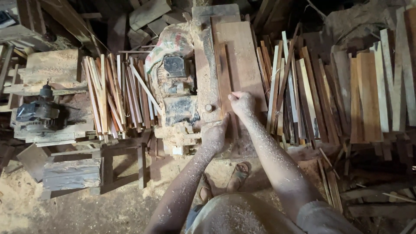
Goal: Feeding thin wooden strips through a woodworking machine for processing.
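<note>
A narrow reddish wooden strip (223, 78) lies lengthwise on the flat bed of a sawdust-covered woodworking machine (203, 69), beside a wider brown board (242, 56). My right hand (242, 104) is closed on the near end of the strip. My left hand (215, 135) presses against the strip's near end just below, fingers together. Both forearms are dusted with sawdust.
A motor (175, 73) and a patterned sack (173, 41) sit left of the bed. Stacks of thin strips lie at the left (112, 93) and right (303, 95). Another machine (41, 115) stands far left. My sandalled feet (238, 175) stand on sawdust.
</note>
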